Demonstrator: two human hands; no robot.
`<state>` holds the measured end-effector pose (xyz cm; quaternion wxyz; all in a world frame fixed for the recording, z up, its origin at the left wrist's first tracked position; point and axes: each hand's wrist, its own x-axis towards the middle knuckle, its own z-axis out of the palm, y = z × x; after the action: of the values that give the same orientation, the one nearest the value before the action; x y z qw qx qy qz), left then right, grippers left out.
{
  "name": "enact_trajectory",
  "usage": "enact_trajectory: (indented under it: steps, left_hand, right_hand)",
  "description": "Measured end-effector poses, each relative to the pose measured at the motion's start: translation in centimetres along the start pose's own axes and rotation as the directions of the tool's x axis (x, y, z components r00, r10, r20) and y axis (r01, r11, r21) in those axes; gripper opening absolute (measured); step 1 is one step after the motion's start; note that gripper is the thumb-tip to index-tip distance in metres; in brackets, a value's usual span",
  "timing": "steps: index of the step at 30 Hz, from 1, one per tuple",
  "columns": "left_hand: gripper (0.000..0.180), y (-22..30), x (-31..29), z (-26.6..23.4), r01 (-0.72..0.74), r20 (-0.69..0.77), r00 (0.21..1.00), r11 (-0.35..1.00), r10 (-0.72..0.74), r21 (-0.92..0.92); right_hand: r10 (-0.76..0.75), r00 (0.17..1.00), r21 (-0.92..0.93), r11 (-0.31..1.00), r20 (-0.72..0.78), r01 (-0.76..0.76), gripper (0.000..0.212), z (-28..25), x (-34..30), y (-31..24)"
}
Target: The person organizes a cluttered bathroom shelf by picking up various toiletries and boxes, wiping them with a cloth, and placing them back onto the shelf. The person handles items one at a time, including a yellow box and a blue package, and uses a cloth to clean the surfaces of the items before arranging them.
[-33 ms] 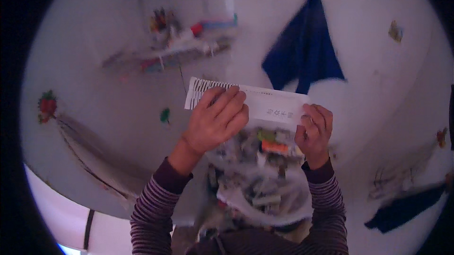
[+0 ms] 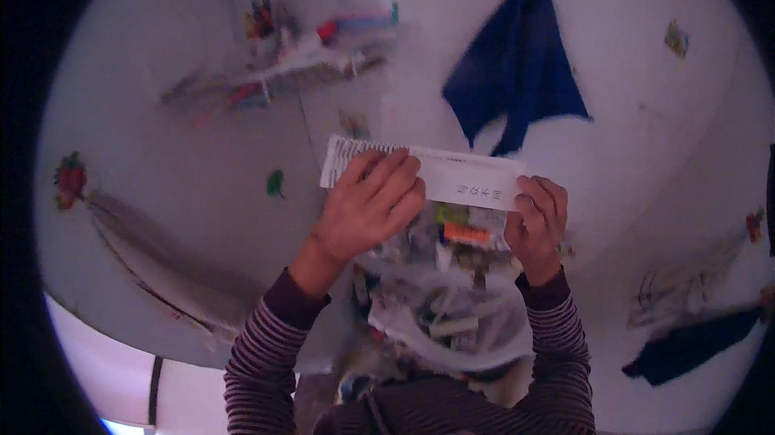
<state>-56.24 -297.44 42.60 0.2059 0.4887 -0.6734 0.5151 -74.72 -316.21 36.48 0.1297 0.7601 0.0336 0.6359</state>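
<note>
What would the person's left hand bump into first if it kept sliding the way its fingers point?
The left hand lies on a white paper strip, fingers aimed up and right. Past the strip's far edge, the dark blue cloth on the pale surface looks first in line, though depth is hard to judge.

Open white surface to the left, betw. paper strip & red sticker: free passage there. Ahead, blocked by blue cloth & cluttered pile of small items. Directly below both hands, clear bag of bits fills the gap. Right side mostly bare, w/ dark cloth near the edge.
</note>
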Motion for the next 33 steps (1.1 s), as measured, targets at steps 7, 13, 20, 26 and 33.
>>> enact_trajectory:
  steps: [7, 13, 20, 26, 33]
  left_hand:
    - [0.025, 15.8, -14.0, 8.5, 0.342, 0.441, 0.886, 0.841, -0.141, -0.419]
    - [0.026, 23.5, -23.0, 12.6, 0.493, 0.647, 0.760, 0.597, 0.059, -0.633]
    - [0.037, 11.9, -15.7, 8.3, 0.436, 0.500, 0.842, 0.800, -0.201, -0.412]
    - [0.030, -4.6, -1.1, -1.7, 0.339, 0.093, 0.941, 0.910, -0.326, -0.241]
    - [0.034, -18.8, 4.2, -0.9, 0.631, 0.237, 0.765, 0.770, -0.598, -0.094]
  right_hand:
    - [0.431, 0.762, -0.064, 0.886, 0.483, -0.460, 0.023, -5.6, -19.7, -5.9]
    - [0.532, 0.455, -0.309, 0.823, 0.715, -0.477, 0.017, -9.1, -32.3, -9.2]
    - [0.406, 0.417, -0.128, 0.825, 0.813, -0.551, 0.022, -2.7, -24.9, -4.6]
    - [0.170, 0.865, 0.222, 0.927, 0.471, -0.303, 0.029, 7.0, 3.4, -0.5]
    - [0.120, 0.952, 0.259, 0.946, 0.282, -0.196, 0.038, 17.9, 17.4, 6.0]
